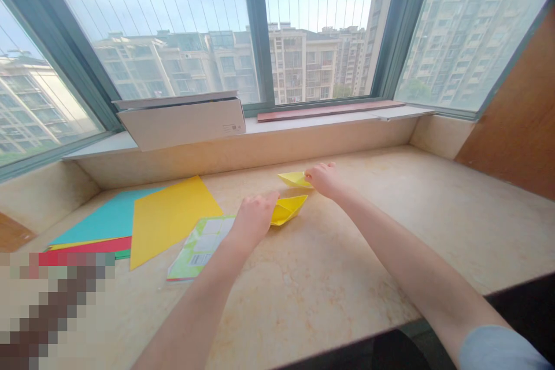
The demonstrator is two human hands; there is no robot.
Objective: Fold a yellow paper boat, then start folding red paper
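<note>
Two folded paper boats rest on the stone ledge. The nearer, deeper yellow paper boat [289, 210] points to the right, and my left hand [256, 215] is closed on its left end. Farther back is a paler yellow paper boat [292, 179]. Its right end is pinched in the fingers of my right hand [321, 178], which partly hide it. The two boats lie close together, one behind the other, with a small gap between them.
Left of my hands lie a yellow paper sheet [171, 219], a blue sheet [104, 217], a red sheet [93, 244] and a green printed packet [191, 254]. A white box [186, 124] and a reddish strip [329, 111] sit on the raised windowsill [295, 125].
</note>
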